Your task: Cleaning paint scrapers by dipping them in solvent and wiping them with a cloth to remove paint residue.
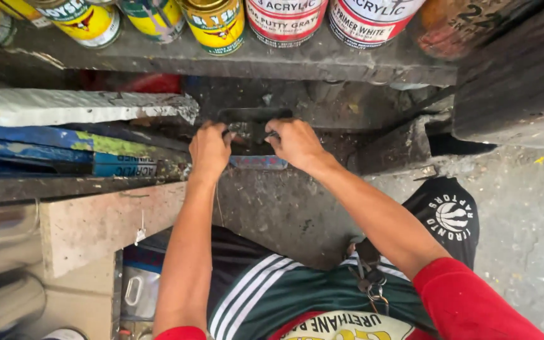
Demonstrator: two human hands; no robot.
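My left hand [209, 150] and my right hand [296, 143] both reach forward under a shelf and grip a dark, paint-crusted flat object [253, 116], one hand on each side of it. Its exact kind is hard to tell; it looks like a small black tray or lid. Fingers of both hands curl over its near edge. A strip of blue tape or label [258, 162] lies just below, between my wrists.
Several paint cans [215, 22] stand on the shelf [253, 63] above. Stacked paint-smeared boards [77, 135] lie at left, a pale board [102, 220] below them. A dark wooden beam [517, 88] sits at right over the concrete floor [524, 220]. Keys [373, 286] hang at my waist.
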